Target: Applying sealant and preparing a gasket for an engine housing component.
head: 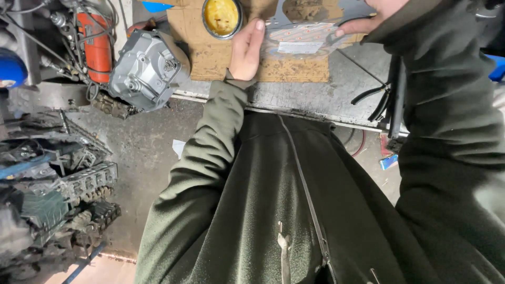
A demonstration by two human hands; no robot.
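Now both hands rest on the flat gasket, which lies on the cardboard right of the yellow tin. Left hand presses flat, fingers together; right hand pinches its edge. Probably it is being positioned; next needs careful lifting.

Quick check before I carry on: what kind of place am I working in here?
Most likely a vehicle repair workshop: a grey metal housing beside the workbench, engine parts on the stained floor, and a flat gasket under both hands.

A workshop, probably automotive; grey engine housing, greasy engine parts, worn metal bench.
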